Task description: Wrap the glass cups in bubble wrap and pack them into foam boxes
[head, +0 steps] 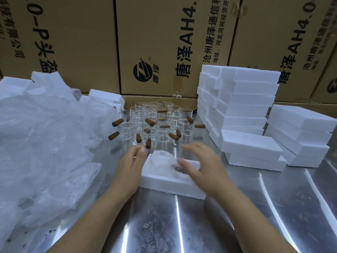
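Bare hands, bare forearms — seen from above.

The left forearm (87, 221) and right forearm (255, 221) run uncovered to the bottom edge of the view. The left hand (127, 168) shows a short nail (142, 150) and a thin bright line (134, 157) across one finger — perhaps a slim ring, too small to tell. The right hand (204, 167) is smeared by blur, so its nails cannot be made out.

Bubble-wrapped glass cup (160, 160) lies in open foam box (164, 186) mid-bench; left hand (130, 167) alongside, right hand (205, 168) spread above.
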